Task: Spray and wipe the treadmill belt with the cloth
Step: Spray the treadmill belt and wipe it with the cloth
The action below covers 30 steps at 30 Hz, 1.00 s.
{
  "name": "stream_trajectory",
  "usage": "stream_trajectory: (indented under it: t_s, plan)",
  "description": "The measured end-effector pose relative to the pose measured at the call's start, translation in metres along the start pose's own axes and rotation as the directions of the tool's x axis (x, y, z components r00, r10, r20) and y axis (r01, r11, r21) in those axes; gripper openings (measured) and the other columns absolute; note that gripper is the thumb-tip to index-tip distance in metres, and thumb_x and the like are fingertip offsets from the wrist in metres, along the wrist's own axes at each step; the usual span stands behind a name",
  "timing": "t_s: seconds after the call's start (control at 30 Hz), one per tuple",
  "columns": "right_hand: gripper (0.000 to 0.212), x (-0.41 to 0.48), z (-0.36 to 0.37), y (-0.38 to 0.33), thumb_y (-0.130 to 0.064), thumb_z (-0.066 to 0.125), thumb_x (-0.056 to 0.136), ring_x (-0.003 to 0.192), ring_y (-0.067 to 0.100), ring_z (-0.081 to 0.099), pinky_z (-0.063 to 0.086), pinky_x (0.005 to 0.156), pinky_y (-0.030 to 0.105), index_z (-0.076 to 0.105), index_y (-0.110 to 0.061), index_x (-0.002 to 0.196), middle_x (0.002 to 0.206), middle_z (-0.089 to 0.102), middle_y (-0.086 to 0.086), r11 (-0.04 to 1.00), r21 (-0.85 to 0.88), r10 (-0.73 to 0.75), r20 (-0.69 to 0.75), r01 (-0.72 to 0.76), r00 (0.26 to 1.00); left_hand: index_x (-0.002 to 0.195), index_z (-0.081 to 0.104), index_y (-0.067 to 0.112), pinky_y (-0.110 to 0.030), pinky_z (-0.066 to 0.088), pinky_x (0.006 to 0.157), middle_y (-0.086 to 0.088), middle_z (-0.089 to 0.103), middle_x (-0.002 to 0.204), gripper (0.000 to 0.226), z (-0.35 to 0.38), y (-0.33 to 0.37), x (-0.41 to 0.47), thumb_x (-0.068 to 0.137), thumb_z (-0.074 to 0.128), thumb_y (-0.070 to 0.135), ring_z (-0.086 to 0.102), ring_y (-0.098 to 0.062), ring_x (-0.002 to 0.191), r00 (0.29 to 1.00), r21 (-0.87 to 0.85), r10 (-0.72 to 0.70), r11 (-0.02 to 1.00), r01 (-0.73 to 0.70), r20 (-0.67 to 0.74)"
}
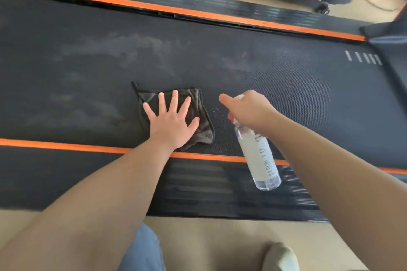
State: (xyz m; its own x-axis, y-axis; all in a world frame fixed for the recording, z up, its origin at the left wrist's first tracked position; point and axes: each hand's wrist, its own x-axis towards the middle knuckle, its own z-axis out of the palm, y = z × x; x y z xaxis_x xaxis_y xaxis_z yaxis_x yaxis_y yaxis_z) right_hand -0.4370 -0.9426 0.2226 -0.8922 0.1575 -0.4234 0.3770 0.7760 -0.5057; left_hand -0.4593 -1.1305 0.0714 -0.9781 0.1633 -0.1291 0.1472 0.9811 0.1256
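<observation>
Meanwhile the left hand (170,122) pressed flat, fingers spread, on the dark cloth (199,125) lying on the treadmill belt (286,86), while the right hand (248,109) just beside it gripped the spray bottle (259,156).

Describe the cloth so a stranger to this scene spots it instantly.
Find the wide black treadmill belt between two orange stripes. Near the closer stripe, the left hand lies spread on a dark folded cloth. Unlike the clear spray bottle held beside it, it is soft and flat.
</observation>
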Motion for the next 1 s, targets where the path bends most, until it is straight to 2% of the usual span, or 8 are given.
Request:
stream_trajectory:
  t_s: [0.2,0.33,0.5,0.6,0.67,0.8,0.9,1.0]
  plan:
    - [0.051,-0.006,-0.01,0.0,-0.039,0.042,0.101,0.066,0.022,0.064,0.049,0.059,0.029,0.07,-0.004,0.077,0.053,0.066,-0.003,0.956,-0.223,-0.183,0.063,0.192,0.981,0.159,0.003,0.043,-0.079,-0.002,0.11,0.003,-0.009,0.17,0.075,-0.006,-0.011,-0.006,0.093,0.016,0.077,-0.013,-0.037,0.154,0.99,-0.019,-0.137,0.99,0.138,0.04]
    - [0.05,-0.006,-0.018,0.01,-0.05,0.051,0.092,0.061,0.013,0.062,0.041,0.055,0.025,0.073,-0.013,0.065,0.048,0.065,-0.014,0.99,-0.045,-0.134,0.042,0.136,0.99,0.16,0.003,0.042,-0.08,-0.001,0.11,0.003,-0.011,0.17,0.074,-0.009,-0.019,-0.015,0.095,0.018,0.074,-0.015,-0.037,0.154,0.979,-0.027,-0.196,0.98,0.198,0.062]
    - [0.054,-0.004,-0.025,0.025,-0.048,0.053,0.092,0.057,0.016,0.059,0.04,0.052,0.024,0.073,-0.003,0.067,0.049,0.064,-0.005,0.988,-0.007,-0.156,-0.008,0.156,0.988,0.161,0.001,0.036,-0.08,-0.001,0.111,-0.002,-0.013,0.17,0.081,-0.01,-0.003,-0.01,0.094,0.019,0.076,-0.015,-0.044,0.152,0.967,-0.029,-0.239,0.97,0.242,0.085]
    - [0.051,-0.002,-0.041,0.039,-0.053,0.055,0.091,0.053,0.012,0.059,0.041,0.049,0.021,0.075,-0.011,0.071,0.048,0.063,-0.009,0.99,0.004,-0.142,0.04,0.142,0.989,0.161,0.001,0.036,-0.081,0.002,0.109,-0.003,-0.011,0.17,0.082,-0.003,0.014,-0.001,0.093,0.017,0.077,-0.013,-0.044,0.152,0.976,0.02,-0.21,0.978,0.209,0.061]
    - [0.055,-0.002,-0.048,0.049,-0.054,0.053,0.093,0.045,0.005,0.056,0.041,0.043,0.018,0.072,-0.01,0.068,0.045,0.06,-0.011,0.98,-0.081,-0.175,0.089,0.183,0.98,0.161,0.002,0.036,-0.082,0.004,0.108,-0.002,-0.01,0.17,0.081,-0.001,0.02,0.005,0.093,0.016,0.076,-0.011,-0.044,0.153,0.981,0.037,-0.189,0.982,0.187,0.035]
    - [0.069,0.004,-0.058,0.07,-0.066,0.046,0.093,0.071,0.017,0.063,0.053,0.07,0.03,0.064,-0.008,0.061,0.057,0.069,0.002,0.923,-0.273,-0.268,0.056,0.273,0.962,0.161,0.007,0.037,-0.081,0.004,0.11,0.001,-0.006,0.17,0.079,0.001,0.037,0.019,0.093,0.015,0.075,-0.008,-0.041,0.154,0.999,0.049,-0.021,0.999,0.019,0.032]
    - [0.065,0.003,-0.061,0.079,-0.066,0.054,0.092,0.075,0.018,0.063,0.052,0.073,0.031,0.064,-0.006,0.071,0.067,0.069,0.003,0.928,-0.219,-0.287,0.099,0.302,0.953,0.159,0.02,0.039,-0.08,0.007,0.109,0.002,0.005,0.171,0.078,0.0,0.056,0.026,0.091,0.012,0.074,0.002,-0.039,0.155,0.995,0.02,0.1,0.995,-0.1,-0.023]
    - [0.063,0.003,-0.056,0.086,-0.066,0.06,0.089,0.069,0.019,0.062,0.054,0.069,0.033,0.065,-0.007,0.068,0.062,0.066,0.004,0.918,-0.218,-0.323,0.069,0.331,0.944,0.157,0.031,0.036,-0.081,0.011,0.109,0.002,0.016,0.169,0.075,0.004,0.079,0.027,0.092,0.017,0.071,0.009,-0.039,0.154,0.966,0.038,0.255,0.967,-0.253,-0.042]
